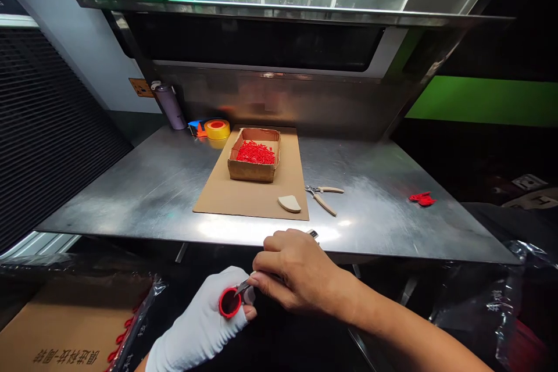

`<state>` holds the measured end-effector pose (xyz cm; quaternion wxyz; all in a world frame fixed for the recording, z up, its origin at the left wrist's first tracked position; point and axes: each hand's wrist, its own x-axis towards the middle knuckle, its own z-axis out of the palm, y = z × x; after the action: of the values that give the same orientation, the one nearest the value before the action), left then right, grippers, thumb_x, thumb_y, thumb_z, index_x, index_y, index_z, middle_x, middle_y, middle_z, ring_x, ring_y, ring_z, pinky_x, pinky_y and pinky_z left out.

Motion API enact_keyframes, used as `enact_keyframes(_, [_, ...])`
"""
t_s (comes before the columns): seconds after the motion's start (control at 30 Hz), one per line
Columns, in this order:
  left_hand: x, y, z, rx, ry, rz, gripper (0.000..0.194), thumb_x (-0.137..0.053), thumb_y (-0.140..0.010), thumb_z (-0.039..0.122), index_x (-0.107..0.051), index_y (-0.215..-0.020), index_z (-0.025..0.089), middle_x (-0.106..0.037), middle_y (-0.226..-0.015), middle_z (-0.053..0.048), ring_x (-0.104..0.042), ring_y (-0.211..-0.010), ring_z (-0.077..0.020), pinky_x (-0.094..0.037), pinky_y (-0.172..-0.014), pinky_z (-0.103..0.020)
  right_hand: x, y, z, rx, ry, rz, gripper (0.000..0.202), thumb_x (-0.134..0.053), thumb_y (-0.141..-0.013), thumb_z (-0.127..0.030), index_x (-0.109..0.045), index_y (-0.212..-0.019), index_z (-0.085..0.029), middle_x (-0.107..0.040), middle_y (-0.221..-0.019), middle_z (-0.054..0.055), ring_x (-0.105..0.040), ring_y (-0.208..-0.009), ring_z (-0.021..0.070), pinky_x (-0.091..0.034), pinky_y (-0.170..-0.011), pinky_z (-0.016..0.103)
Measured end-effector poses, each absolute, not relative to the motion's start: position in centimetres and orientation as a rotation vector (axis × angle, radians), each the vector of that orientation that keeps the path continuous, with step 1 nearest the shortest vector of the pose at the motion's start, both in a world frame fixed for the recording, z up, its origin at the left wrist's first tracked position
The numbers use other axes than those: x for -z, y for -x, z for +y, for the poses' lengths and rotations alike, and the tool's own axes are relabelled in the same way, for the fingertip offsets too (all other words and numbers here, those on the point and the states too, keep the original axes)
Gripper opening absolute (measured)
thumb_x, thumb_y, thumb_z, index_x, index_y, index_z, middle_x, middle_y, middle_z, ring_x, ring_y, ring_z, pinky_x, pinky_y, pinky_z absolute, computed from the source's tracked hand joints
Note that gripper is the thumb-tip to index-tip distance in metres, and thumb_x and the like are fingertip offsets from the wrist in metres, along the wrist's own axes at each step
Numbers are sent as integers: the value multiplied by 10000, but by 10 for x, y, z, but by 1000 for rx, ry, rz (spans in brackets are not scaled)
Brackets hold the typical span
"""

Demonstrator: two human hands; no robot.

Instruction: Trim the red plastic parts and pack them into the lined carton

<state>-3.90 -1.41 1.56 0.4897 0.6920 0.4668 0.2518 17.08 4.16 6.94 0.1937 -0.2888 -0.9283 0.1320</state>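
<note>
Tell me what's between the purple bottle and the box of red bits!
A yellow tape roll, something blue and orange, and some cardboard sheet, in the head view.

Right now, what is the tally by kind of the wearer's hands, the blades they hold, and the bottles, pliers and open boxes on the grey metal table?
White-gloved left hand: 1
Bare right hand: 1
Slim silver blade: 1
Purple cylindrical bottle: 1
Beige-handled metal pliers: 1
Open brown cardboard box: 1
Total: 6
</note>
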Motion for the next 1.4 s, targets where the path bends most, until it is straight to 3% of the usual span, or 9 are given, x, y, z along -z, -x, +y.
enact_keyframes(0.37, [-15, 40, -12, -667, -1647, 1185, 369, -548, -906, 514, -511, -758, 178, -499, -770, -1, -449, -690, -139, -354, -624, -264, -69, -170, 36, -430, 825, -2575, 248, -600, -926, -357, -651, -750, -190, -576, -700, 1, -453, -633, 136, -237, -572, 308])
enact_keyframes(0.57, [-14, 43, -12, -719, -1605, 1223, 384, -591, -881, 520, -533, -722, 175, -532, -743, -9, -464, -676, -139, -389, -621, -254, -71, -172, 37, -885, 756, -2458, 232, -549, -968, -315, -638, -797, -185, -588, -726, -17, -493, -651, 109, -311, -584, 246])
enact_keyframes(0.7, [-17, 37, -10, -786, -1544, 1218, 332, -625, -848, 502, -595, -790, 177, -578, -768, -34, -523, -705, -176, -452, -635, -267, -66, -165, 31, -1105, 960, -2222, 220, -691, -869, -388, -613, -817, -189, -584, -733, -33, -488, -644, 106, -328, -564, 224])
enact_keyframes(0.83, [-25, 29, -11, -808, -1576, 1207, 198, -631, -836, 383, -650, -863, 188, -627, -847, -61, -588, -809, -230, -525, -772, -327, -57, -155, 30, -1353, 960, -2086, 151, -685, -851, -316, -615, -805, -190, -594, -724, -42, -511, -647, 105, -348, -553, 210])
enact_keyframes(0.93, [-28, 30, -14, -821, -1630, 1170, 295, -578, -863, 378, -649, -1085, 198, -645, -1067, -100, -595, -984, -270, -497, -949, -393, -52, -152, 38, -1432, 877, -2019, 129, -592, -882, -208, -613, -758, -176, -592, -724, -38, -528, -675, 103, -369, -586, 208])
enact_keyframes(1.0, [-28, 33, -16, -790, -1638, 1154, 333, -529, -904, 418, -606, -1153, 212, -619, -1142, -100, -571, -1046, -268, -468, -996, -390, -52, -154, 43, -1390, 879, -2013, 138, -574, -875, -174, -598, -739, -174, -570, -702, -44, -508, -662, 99, -363, -586, 207])
enact_keyframes(1.13, [-23, 40, -19, -728, -1647, 1195, 261, -470, -953, 462, -554, -940, 216, -583, -961, -54, -545, -898, -216, -485, -844, -310, -58, -164, 45, -1106, 1036, -2092, 165, -636, -874, -238, -563, -739, -180, -546, -692, -45, -464, -638, 100, -321, -571, 220])
enact_keyframes(1.3, [-21, 43, -20, -766, -1634, 1257, 283, -475, -949, 485, -540, -890, 216, -539, -875, -26, -503, -802, -191, -435, -732, -283, -62, -177, 37, -872, 968, -2264, 238, -506, -992, -313, -679, -877, -198, -627, -788, 4, -536, -728, 135, -352, -664, 258])
enact_keyframes(1.4, [-20, 42, -19, -793, -1645, 1279, 260, -500, -943, 469, -557, -890, 221, -537, -873, -16, -506, -796, -185, -417, -729, -277, -59, -177, 34, -720, 976, -2320, 225, -533, -975, -294, -694, -848, -200, -595, -726, 2, -510, -687, 137, -321, -633, 271])
